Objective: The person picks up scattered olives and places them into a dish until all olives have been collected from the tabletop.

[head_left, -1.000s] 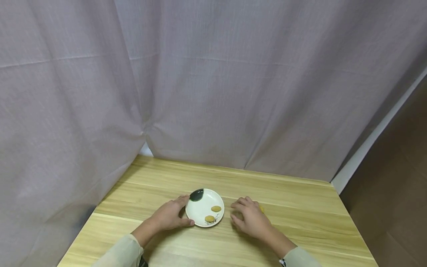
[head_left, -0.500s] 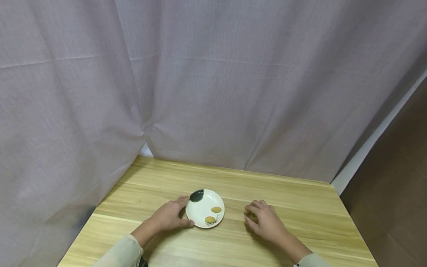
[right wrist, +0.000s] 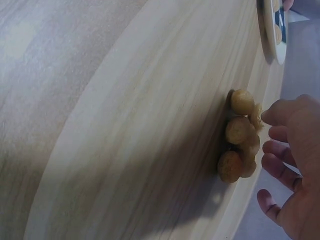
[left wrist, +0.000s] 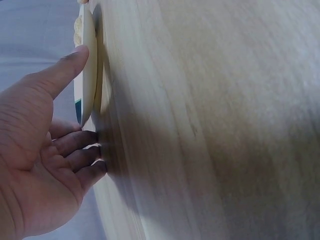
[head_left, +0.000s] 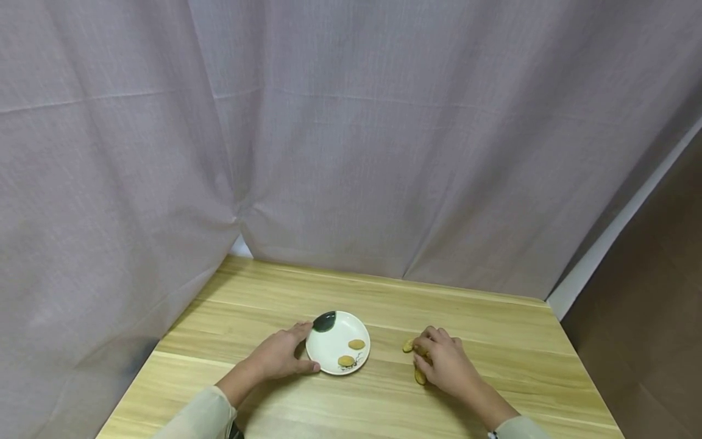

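A small white plate (head_left: pixel 328 349) with a dark green patch lies on the wooden table, bearing two yellow-brown biscuits (head_left: pixel 356 344). My left hand (head_left: pixel 278 353) holds it at its left rim, the thumb (left wrist: pixel 70 70) on one side and the fingers on the other. To the right of the plate, my right hand (head_left: pixel 445 361) hovers low over several loose biscuits (right wrist: pixel 239 131), fingers loosely bent. In the right wrist view one fingertip is at a biscuit (right wrist: pixel 256 116), and no grip shows. In the head view this hand partly hides the group.
The wooden table (head_left: pixel 307 286) reaches back to a grey curtain (head_left: pixel 351 152) that hangs behind it and on the left. A brown panel (head_left: pixel 647 317) stands along the right side.
My right hand has moved right, away from the plate, to the loose biscuits, which now show beside and under its fingers. My left hand and the plate stay nearly in place.
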Demonstrator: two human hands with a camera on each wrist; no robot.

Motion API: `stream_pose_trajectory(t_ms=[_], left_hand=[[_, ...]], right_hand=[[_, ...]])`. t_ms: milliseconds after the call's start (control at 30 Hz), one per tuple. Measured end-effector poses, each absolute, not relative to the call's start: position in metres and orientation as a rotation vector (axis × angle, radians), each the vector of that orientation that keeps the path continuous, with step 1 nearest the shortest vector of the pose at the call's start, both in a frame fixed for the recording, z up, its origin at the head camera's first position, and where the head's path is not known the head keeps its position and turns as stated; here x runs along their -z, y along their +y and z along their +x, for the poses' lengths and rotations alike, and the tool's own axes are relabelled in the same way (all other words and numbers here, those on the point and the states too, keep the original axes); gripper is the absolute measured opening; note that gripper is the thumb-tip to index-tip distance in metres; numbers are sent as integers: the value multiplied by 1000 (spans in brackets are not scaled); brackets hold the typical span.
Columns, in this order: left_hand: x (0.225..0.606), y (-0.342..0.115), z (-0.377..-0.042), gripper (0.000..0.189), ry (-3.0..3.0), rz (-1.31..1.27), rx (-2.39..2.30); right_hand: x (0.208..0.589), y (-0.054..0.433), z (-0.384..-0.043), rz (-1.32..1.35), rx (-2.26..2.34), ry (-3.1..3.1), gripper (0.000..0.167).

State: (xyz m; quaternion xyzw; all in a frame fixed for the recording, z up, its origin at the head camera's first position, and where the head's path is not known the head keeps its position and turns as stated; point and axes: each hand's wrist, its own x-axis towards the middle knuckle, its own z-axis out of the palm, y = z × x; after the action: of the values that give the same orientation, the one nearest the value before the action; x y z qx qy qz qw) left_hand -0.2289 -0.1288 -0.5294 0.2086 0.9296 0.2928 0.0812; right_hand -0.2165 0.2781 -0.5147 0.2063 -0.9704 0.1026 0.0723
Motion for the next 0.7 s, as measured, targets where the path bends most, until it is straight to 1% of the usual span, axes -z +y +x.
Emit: stream_pose_trajectory(t_ms=[133, 467, 700], left_hand=[[530, -129, -229, 107, 2783, 621, -871], [531, -129, -229, 107, 2787, 633, -867], [532, -130, -230, 107, 2784, 640, -884]], right_hand=[[515, 280, -217, 589, -277, -2907, 18], [516, 279, -220, 569, -275, -2911, 22], [518, 276, -224, 534, -279, -2926, 18]])
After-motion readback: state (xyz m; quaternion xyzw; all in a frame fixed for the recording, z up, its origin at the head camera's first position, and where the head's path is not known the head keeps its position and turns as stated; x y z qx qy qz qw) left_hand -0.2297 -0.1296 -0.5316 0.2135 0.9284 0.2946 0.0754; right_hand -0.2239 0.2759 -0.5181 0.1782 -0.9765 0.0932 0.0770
